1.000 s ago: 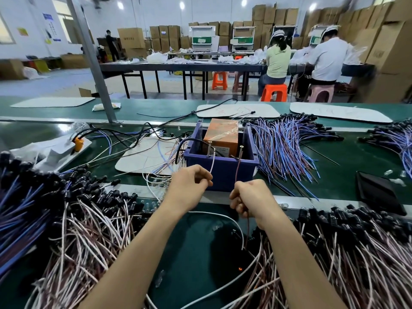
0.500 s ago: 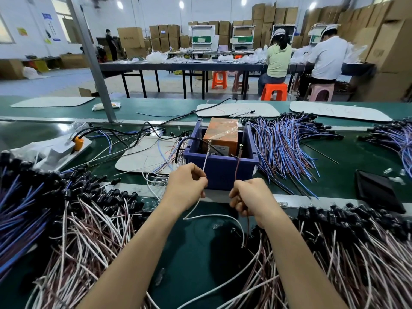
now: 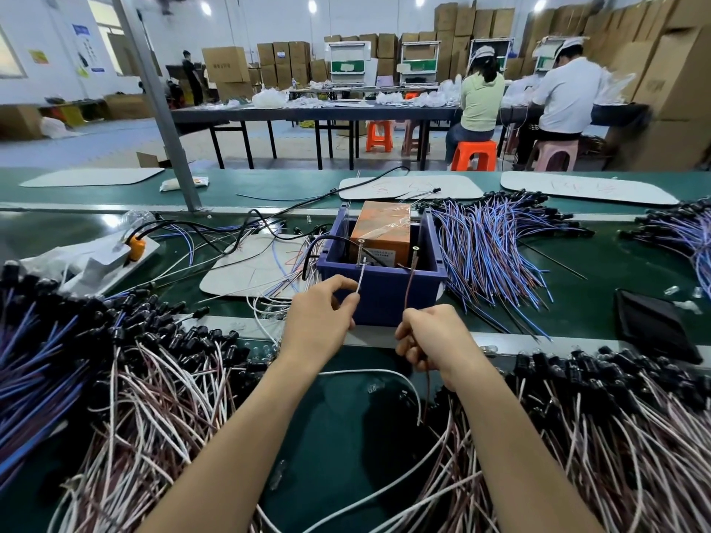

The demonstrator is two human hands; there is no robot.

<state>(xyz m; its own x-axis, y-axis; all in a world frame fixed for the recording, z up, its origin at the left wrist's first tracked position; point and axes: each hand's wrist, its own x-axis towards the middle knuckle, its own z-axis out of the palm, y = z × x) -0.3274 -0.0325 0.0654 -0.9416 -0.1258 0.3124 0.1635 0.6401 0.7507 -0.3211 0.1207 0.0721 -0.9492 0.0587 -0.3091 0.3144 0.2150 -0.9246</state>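
In the head view, the blue bin point(image 3: 384, 302) stood on the green bench straight ahead, with an orange box point(image 3: 381, 228) inside it and two thin upright pins, a left pin point(image 3: 361, 252) and a right pin point(image 3: 414, 255), rising at its near rim. Just in front of the bin's near wall, the left hand point(image 3: 319, 321) pinched a white wire point(image 3: 358, 292) between thumb and forefinger, and its bare tip reached up to the foot of the left pin. The right hand point(image 3: 434, 340), also in front of the bin, had its fingers curled round a brown wire point(image 3: 409, 288) that ran up to the right pin. Whether either tip truly touched its pin was too fine to tell. Both wires trailed down and back from the bin toward the person, the white one in a wide loop. Heaps of brown and white leads point(image 3: 615, 436) lay in front of the bin on both sides, and a fan of blue leads point(image 3: 492, 248) lay to its right. The likely trouble was a tip sliding off its slim pin, since each wire was held some way below its end and could flex. The trailing loop could also catch in the heaps and tug a wire out of the fingers. If the hands drifted together, the two bare ends might meet.
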